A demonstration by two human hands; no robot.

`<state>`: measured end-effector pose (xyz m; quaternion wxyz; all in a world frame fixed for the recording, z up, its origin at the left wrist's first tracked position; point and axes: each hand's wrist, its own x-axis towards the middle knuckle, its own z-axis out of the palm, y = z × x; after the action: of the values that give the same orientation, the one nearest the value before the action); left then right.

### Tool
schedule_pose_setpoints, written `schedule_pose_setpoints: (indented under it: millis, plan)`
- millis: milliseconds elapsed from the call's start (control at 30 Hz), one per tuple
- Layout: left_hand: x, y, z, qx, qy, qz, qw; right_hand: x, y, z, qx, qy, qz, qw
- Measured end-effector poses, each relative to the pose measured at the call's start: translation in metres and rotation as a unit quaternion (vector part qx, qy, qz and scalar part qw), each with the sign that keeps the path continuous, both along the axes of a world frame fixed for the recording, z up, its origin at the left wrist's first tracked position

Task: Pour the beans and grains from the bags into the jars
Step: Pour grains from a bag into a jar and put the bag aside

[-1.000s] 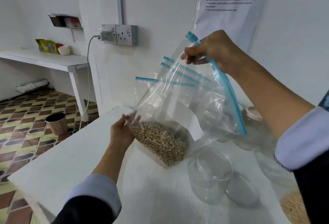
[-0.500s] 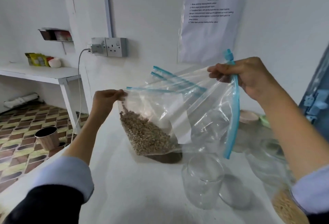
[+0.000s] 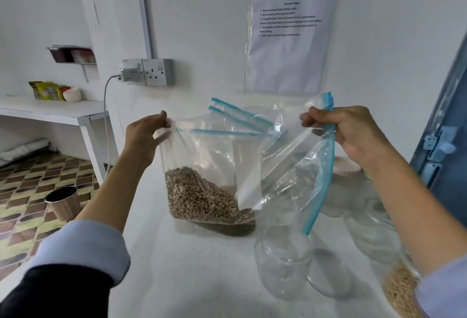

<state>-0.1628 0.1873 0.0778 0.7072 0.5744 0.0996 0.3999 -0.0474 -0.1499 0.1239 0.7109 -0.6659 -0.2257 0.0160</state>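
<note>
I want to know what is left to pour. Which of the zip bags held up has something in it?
The bag with beans, pinched at its top corner by the left hand. The bags hanging from the right hand look clear and empty.

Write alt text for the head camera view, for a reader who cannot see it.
Two hands hold clear zip bags above a white table: the left hand pinches the top corner of a bag of beans, and the right hand grips the blue zip strip of the empty bags. An open, empty glass jar stands on the table below the bags.
</note>
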Motion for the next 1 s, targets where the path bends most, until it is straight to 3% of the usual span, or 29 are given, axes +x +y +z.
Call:
schedule_pose_setpoints:
  millis: [133,233,367,467,667,800,1000]
  plan:
    - [-0.003,-0.004,-0.006,0.057,0.018,-0.011,0.998,-0.006,0.001,-0.003,0.02,0.014,0.025,0.999]
    - [0.001,-0.008,-0.01,0.179,0.06,0.092,0.978,-0.01,0.003,-0.005,0.007,0.016,0.051,0.999]
    - [0.009,-0.01,-0.019,0.255,0.054,0.217,0.941,-0.01,-0.002,-0.007,-0.057,-0.016,0.033,0.998]
    - [0.014,-0.008,-0.018,0.249,0.018,0.246,0.936,-0.007,-0.006,-0.01,-0.09,-0.02,0.007,0.996]
    - [0.021,-0.019,-0.006,0.206,-0.05,0.244,0.946,0.001,-0.004,-0.023,0.005,0.06,-0.013,0.998]
    - [0.02,-0.021,-0.006,0.233,-0.081,0.241,0.939,-0.001,-0.012,-0.033,-0.021,0.02,-0.015,0.999]
    - [0.02,-0.03,0.01,0.254,-0.128,0.236,0.929,-0.004,-0.016,-0.047,-0.011,-0.071,-0.093,0.993]
